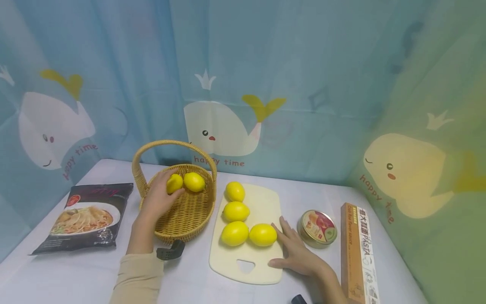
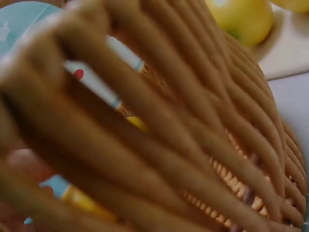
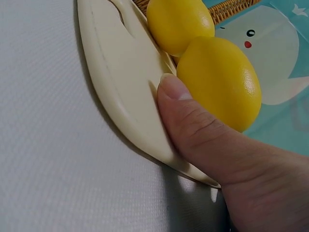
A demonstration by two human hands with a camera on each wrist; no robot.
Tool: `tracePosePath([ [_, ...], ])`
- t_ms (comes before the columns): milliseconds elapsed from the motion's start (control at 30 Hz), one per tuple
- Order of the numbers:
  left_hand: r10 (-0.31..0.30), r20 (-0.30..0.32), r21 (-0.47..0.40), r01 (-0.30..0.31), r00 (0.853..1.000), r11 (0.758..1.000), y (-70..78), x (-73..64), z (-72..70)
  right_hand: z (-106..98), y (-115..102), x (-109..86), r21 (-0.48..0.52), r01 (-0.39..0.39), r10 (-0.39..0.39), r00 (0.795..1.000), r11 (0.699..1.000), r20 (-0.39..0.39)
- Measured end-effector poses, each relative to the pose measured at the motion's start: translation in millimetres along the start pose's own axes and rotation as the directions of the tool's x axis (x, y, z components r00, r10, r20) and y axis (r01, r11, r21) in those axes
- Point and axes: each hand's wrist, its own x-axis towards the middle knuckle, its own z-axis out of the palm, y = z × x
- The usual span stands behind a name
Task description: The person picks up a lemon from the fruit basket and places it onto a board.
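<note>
Our left sleeve (image 1: 138,276) is showing nearest; our left hand (image 1: 158,196) is grasping a lemon (image 1: 175,183) inside the basket (image 1: 183,217), near the bench's (image 1: 190,274) far edge. Our right hand (image 1: 298,251), fingers spreading loosely, is resting on the board (image 1: 263,200) beside four lemons (image 1: 235,233). One box (image 1: 352,249) is lying near the bench's right edge.

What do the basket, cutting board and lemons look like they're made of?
Basket: probably wicker or rattan, low sheen, judging by the woven strands. Cutting board: likely plastic, smooth and fairly matte, with no wood grain visible. Lemons: glossy, with highlights; real peel or plastic, unclear.
</note>
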Motion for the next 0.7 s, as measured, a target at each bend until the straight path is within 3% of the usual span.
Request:
tracePosePath([
  [333, -0.100, 0.027, 0.069, 0.098, 0.995, 0.993, -1.0, -2.5, 1.7, 0.4, -0.2, 1.3, -0.004, -0.008, 0.008, 1.000, 1.000, 0.001],
  [700, -0.123, 0.038, 0.124, 0.117, 0.992, 0.985, 0.2, -4.9, 2.8, -0.2, -0.5, 0.1, 0.007, -0.009, 0.009, 1.000, 1.000, 0.000],
])
